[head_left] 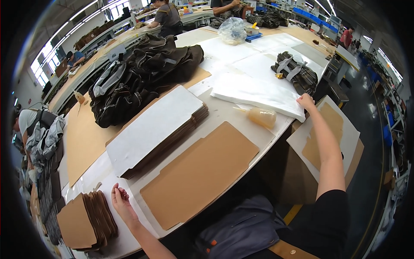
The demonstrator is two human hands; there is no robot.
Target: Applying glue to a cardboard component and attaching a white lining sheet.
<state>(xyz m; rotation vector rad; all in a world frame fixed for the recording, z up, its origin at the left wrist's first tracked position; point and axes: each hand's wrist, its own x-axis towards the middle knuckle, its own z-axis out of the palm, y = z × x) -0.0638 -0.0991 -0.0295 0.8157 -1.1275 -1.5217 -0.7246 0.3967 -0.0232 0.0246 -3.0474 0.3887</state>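
Note:
My right hand point(305, 102) pinches the near corner of a pile of white sheets point(254, 90) at the right side of the table. An amber plastic squeeze bottle point(261, 117) lies just in front of that pile. My left hand point(120, 198) hovers at lower left with fingers loosely bent and nothing in them, beside a stack of small brown boards point(77, 222). Between my hands lies a flat brown panel point(199, 172) with notched edges. Behind it sits a long stack of boards point(153, 129) with a white top.
Dark fabric pieces point(133, 77) heap at the back left, a plaid bundle point(293, 69) at back right. A side board point(323, 138) adjoins the table's right edge point(271, 144), beside an aisle point(371, 112). Several co-workers point(166, 19) are at other benches; one point(28, 121) bends at far left.

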